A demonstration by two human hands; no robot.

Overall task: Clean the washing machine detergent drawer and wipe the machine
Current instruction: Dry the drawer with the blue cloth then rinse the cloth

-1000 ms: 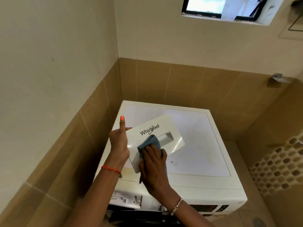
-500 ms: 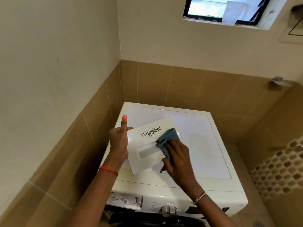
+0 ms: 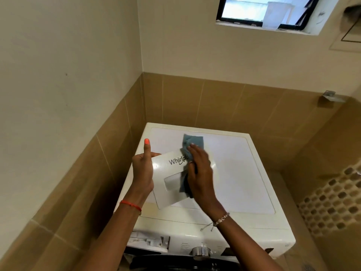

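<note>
The drawer [image 3: 163,189] shows only its front: a glossy white panel with a dark Whirlpool logo and a sunken handle recess, tilted, logo end up, over the front-left part of the washer [image 3: 244,173] top. The left hand [image 3: 142,173] grips the panel's left edge, fingers wrapped behind it, thumb upright. The right hand [image 3: 200,173] holds a blue-grey cloth [image 3: 193,141] against the panel's right half, fingers laid long over it, thumb hooked into its folds; cloth sticks out past the fingertips and hangs under the palm, covering the logo's end. The left wall stands close beside the left hand; the washer top's right half and back edge lie bare
</note>
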